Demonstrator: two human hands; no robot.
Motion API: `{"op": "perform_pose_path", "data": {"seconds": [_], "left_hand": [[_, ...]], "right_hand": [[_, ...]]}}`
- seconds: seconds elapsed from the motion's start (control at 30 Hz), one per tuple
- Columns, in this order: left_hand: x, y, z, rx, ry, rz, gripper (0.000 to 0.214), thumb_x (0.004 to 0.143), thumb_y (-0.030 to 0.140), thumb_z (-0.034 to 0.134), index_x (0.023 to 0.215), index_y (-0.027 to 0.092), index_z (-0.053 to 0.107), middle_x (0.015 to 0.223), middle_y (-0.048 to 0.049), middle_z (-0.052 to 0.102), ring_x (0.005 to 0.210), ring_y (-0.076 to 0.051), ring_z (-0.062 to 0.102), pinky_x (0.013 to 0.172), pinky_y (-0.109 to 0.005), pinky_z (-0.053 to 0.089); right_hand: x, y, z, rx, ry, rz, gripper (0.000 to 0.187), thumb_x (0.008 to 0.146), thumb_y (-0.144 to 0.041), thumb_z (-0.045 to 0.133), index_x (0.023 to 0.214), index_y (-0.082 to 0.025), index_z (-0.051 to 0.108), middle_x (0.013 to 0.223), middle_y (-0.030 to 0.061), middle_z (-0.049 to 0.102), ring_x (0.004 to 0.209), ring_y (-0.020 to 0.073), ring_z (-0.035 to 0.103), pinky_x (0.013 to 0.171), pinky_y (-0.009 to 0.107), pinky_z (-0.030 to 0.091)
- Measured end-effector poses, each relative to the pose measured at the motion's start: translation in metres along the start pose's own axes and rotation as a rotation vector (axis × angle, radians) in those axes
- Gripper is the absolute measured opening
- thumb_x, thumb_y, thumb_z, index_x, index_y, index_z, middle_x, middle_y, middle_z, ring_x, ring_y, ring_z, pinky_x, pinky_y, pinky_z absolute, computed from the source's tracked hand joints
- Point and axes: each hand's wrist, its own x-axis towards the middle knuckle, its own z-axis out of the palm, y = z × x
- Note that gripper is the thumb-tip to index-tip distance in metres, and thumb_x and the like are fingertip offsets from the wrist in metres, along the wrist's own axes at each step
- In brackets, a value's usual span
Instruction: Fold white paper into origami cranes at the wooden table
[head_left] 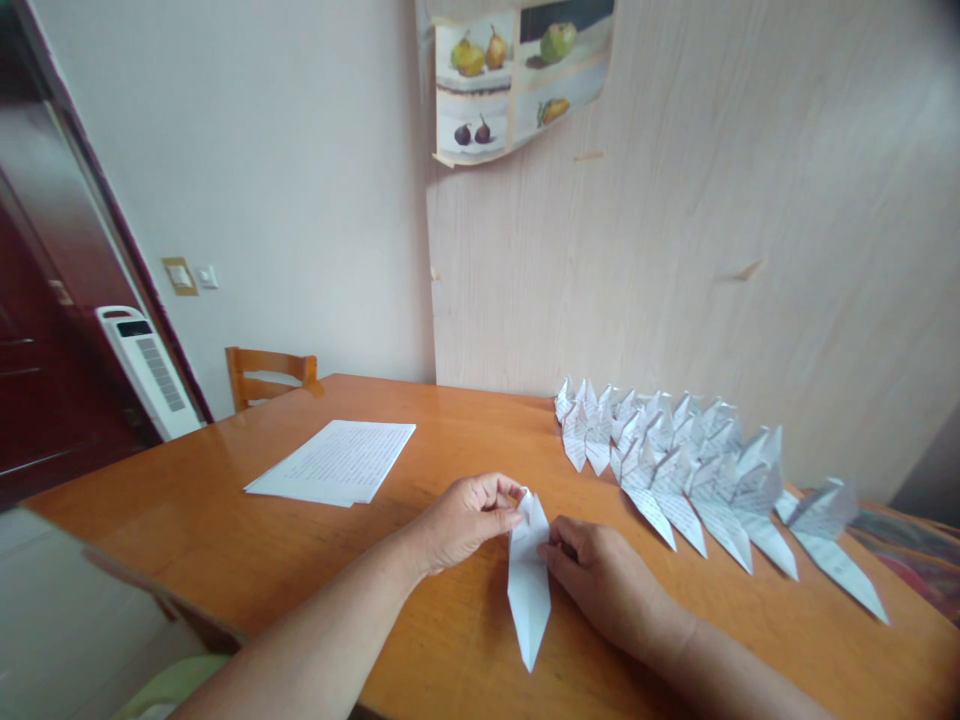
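Note:
A folded piece of printed white paper [528, 590], long and pointed toward me, lies on the wooden table [225, 540]. My left hand [465, 520] pinches its upper left edge with curled fingers. My right hand [600, 580] grips the upper right side, fingers closed on the fold. Both hands meet at the top of the paper shape.
A row of several finished folded paper shapes [697, 480] lies along the wall at the right. A stack of printed sheets [337, 462] rests at the left of the table. A wooden chair [268, 372] and a white heater [146, 370] stand beyond the far left edge.

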Motion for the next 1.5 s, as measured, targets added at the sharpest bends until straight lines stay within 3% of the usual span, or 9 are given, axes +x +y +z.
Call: {"op": "perform_pose_path", "data": {"seconds": [0.3,0.6,0.77,1.0,1.1,1.2,1.3,1.5], "left_hand": [[-0.004,0.006,-0.003,0.046,-0.073,-0.025,0.027,0.081,0.022,0.071,0.106,0.016,0.063,0.101,-0.0055,0.067,0.096,-0.018,0.061,0.087,-0.031,0.044],[-0.005,0.008,-0.003,0.162,-0.061,-0.001,0.015,0.082,0.026,0.069,0.081,0.015,0.06,0.077,0.0034,0.054,0.071,-0.01,0.047,0.069,-0.024,0.036],[-0.005,0.007,-0.002,0.165,-0.084,-0.007,0.016,0.077,0.023,0.071,0.088,0.015,0.062,0.082,0.0017,0.057,0.075,-0.012,0.05,0.071,-0.024,0.039],[-0.001,-0.006,-0.001,0.332,-0.09,-0.016,0.013,0.078,0.019,0.067,0.09,0.016,0.066,0.081,0.0017,0.061,0.074,-0.014,0.054,0.07,-0.025,0.041],[0.0,-0.009,-0.001,0.351,-0.08,-0.005,0.011,0.08,0.021,0.065,0.09,0.016,0.067,0.085,-0.0005,0.065,0.078,-0.016,0.057,0.072,-0.026,0.042],[0.001,-0.007,-0.003,0.338,-0.063,0.018,0.009,0.083,0.023,0.064,0.089,0.017,0.067,0.088,-0.0017,0.067,0.083,-0.018,0.06,0.075,-0.027,0.043],[0.002,-0.004,-0.004,0.308,-0.029,0.038,0.008,0.083,0.024,0.064,0.087,0.017,0.065,0.087,-0.0011,0.067,0.083,-0.018,0.06,0.077,-0.027,0.044],[0.006,-0.005,-0.001,0.27,0.068,0.049,0.012,0.082,0.025,0.063,0.089,0.017,0.066,0.091,-0.0014,0.068,0.087,-0.019,0.061,0.081,-0.028,0.045]], "right_hand": [[-0.001,0.001,0.001,-0.003,0.006,-0.004,0.018,0.09,-0.026,0.053,0.073,-0.021,0.055,0.073,0.0022,0.068,0.068,0.0169,0.06,0.063,0.027,0.035],[0.0,0.001,0.002,-0.011,0.027,-0.008,0.018,0.09,-0.026,0.054,0.072,-0.021,0.053,0.072,0.0017,0.066,0.067,0.0164,0.058,0.062,0.027,0.032],[0.0,0.001,0.002,-0.006,0.035,-0.011,0.018,0.09,-0.026,0.054,0.073,-0.021,0.055,0.072,0.0012,0.065,0.067,0.016,0.057,0.061,0.026,0.032],[0.001,0.001,0.003,-0.013,0.039,0.009,0.018,0.09,-0.027,0.054,0.072,-0.021,0.054,0.07,0.0006,0.065,0.065,0.0154,0.056,0.06,0.025,0.031],[0.001,0.0,0.001,-0.019,0.03,0.019,0.009,0.089,-0.024,0.052,0.083,-0.021,0.059,0.073,0.0011,0.068,0.067,0.0165,0.06,0.06,0.025,0.033],[0.001,-0.001,-0.003,-0.138,0.051,0.09,0.016,0.086,-0.016,0.049,0.098,-0.021,0.058,0.08,0.0039,0.072,0.074,0.0204,0.067,0.061,0.027,0.035],[0.0,-0.004,-0.009,-0.348,-0.012,0.172,0.019,0.084,-0.012,0.047,0.098,-0.019,0.057,0.087,0.0087,0.075,0.083,0.0263,0.072,0.062,0.03,0.039],[-0.005,-0.015,-0.017,-0.506,-0.113,0.162,0.028,0.085,-0.008,0.045,0.108,-0.016,0.06,0.095,0.0149,0.077,0.09,0.0322,0.075,0.069,0.037,0.052]]}}
